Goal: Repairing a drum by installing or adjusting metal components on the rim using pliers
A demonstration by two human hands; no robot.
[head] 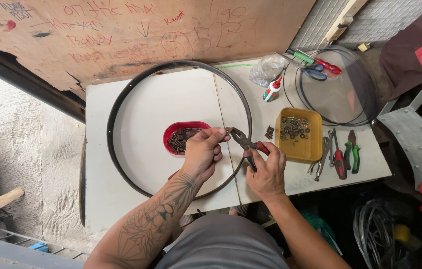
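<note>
One pliers (243,141) gripped by right hand (266,172), left hand (202,152) pinching its tip, two trays

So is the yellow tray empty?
No, the yellow tray holds a heap of small dark metal bits, beside the right hand that grips the pliers.

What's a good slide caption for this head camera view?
Right hand holds pliers to a small part pinched in the left hand, above a black rim and red tray.

Bright, even daylight (soft shadows), edges slightly warped.
</note>
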